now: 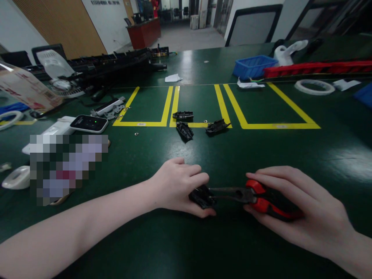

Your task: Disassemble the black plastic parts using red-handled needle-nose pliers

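My left hand [183, 186] is closed around a small black plastic part [203, 197], keeping it just above the table. In my right hand [302, 209] is a pair of long-nose pliers [258, 197] with red and black handles. The jaws point left and meet the black part at its right side; whether they grip it I cannot tell. Farther out lie three similar black parts: one flat [183, 115], one slanted below it [185, 131] and one to the right [217, 126]. A small metal ring [136, 134] rests to their left.
Yellow tape outlines [279, 126] mark the green table [145, 159]. On the left are a blurred-out object [72, 166], a white device with a dark screen [89, 123] and metal bits [114, 112]. A blue bin [252, 66] and tape roll [314, 87] stand at the back right.
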A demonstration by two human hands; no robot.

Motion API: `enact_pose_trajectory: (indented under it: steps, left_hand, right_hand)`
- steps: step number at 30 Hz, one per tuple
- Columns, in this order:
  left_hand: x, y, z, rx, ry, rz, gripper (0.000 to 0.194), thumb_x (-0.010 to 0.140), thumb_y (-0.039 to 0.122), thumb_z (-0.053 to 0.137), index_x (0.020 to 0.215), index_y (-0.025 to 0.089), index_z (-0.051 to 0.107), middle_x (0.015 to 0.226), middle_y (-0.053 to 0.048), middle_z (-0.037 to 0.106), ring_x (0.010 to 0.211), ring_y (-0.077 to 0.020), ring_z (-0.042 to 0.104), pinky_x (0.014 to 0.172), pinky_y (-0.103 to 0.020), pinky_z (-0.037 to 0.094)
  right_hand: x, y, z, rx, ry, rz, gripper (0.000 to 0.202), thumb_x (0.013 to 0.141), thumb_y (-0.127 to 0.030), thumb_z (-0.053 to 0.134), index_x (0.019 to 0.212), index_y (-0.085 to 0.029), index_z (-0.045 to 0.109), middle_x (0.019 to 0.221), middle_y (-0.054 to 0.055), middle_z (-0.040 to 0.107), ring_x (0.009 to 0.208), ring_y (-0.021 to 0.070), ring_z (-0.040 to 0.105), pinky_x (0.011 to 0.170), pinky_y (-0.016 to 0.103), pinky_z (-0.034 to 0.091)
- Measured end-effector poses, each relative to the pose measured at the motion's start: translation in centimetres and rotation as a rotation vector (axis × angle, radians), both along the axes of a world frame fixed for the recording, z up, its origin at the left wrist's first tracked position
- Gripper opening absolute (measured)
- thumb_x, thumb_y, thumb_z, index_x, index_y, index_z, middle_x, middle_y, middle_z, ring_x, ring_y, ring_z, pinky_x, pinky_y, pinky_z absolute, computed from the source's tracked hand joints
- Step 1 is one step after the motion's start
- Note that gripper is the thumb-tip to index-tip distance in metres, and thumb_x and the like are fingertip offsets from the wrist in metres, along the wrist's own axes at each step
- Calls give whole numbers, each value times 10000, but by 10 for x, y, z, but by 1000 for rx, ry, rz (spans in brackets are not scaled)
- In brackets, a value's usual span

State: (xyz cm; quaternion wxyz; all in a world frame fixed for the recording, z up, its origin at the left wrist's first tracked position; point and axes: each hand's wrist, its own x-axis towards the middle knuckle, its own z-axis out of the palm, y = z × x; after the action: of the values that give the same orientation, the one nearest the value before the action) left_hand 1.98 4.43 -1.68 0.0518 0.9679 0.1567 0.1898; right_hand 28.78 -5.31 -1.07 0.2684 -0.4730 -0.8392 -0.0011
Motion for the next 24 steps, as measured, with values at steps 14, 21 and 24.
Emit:
enact_pose_trajectory:
  steps: [14, 21, 24]
  left_hand:
    - [-2, 2, 4, -99, -206, 23, 489, 838, 663, 610, 836, 175, 626, 740, 21, 628, 657, -128, 557, 661, -321, 369]
    - [-2, 2, 4, -76, -202, 16, 528, 823, 688, 625, 828, 160, 641, 724, 20, 636, 649, -127, 570, 664, -326, 379]
    - [-2, 3, 3, -44, -207, 16, 564, 800, 733, 621, 806, 169, 632, 691, 35, 633, 616, -117, 569, 651, -324, 370]
  right_hand:
    - [3, 2, -4, -28, -31, 36, 401, 954, -396, 567, 1315, -225, 534, 1099, 98, 643, 930, 247, 654, 712, 402, 545]
    - [6, 4, -5, -39, -101, 79, 385, 946, -385, 579, 1279, -197, 536, 1094, 102, 643, 914, 227, 653, 692, 377, 576]
    - [4, 4, -6, -42, -117, 65, 364, 957, -407, 551, 1250, -190, 540, 1088, 107, 640, 908, 233, 653, 698, 388, 577]
